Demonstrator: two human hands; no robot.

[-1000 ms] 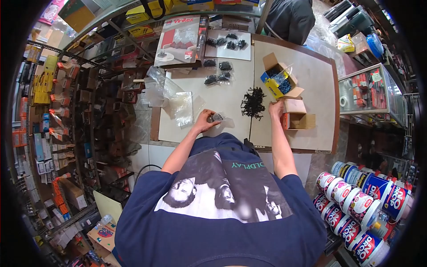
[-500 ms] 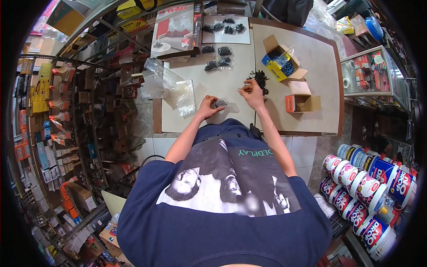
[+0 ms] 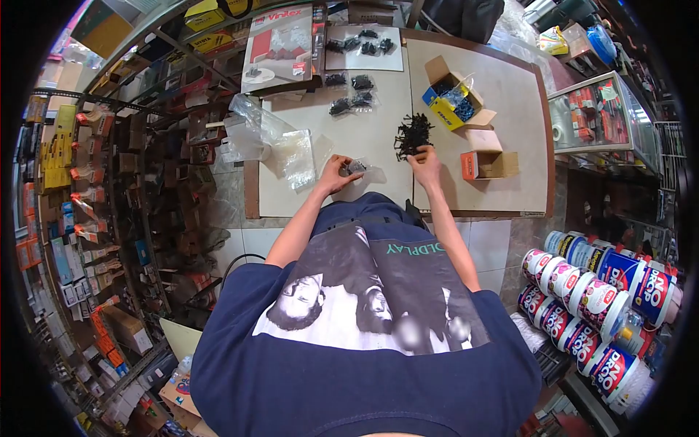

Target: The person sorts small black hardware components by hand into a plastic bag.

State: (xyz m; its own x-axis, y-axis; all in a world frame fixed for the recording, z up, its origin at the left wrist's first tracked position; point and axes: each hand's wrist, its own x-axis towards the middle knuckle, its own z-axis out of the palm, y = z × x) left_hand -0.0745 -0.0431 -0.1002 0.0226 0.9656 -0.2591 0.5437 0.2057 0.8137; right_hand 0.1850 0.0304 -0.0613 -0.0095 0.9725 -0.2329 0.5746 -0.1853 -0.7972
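Near the table's front edge, my left hand (image 3: 338, 174) is closed on a small clear plastic bag (image 3: 373, 175) with some dark pieces inside. A loose pile of black screws (image 3: 413, 135) lies on the table to the right. At the pile's near edge is my right hand (image 3: 425, 166), its fingers bent together against the screws; whether a screw is between the fingertips is too small to see. Several filled bags of black screws (image 3: 362, 82) lie farther back, and more are on a white board (image 3: 397, 61) behind them.
Clear plastic bags (image 3: 297, 162) lie left of my left hand. To the right stand an open yellow-and-blue box (image 3: 445, 109) of dark screws and an open orange box (image 3: 475, 167). A large Vinilex box (image 3: 280, 51) is at the back left. Paint tubs (image 3: 582, 342) stack at lower right.
My right hand has moved down from over the pile to its near edge, uncovering more of the screws. My left hand keeps the bag in nearly the same place. The view has shifted slightly.
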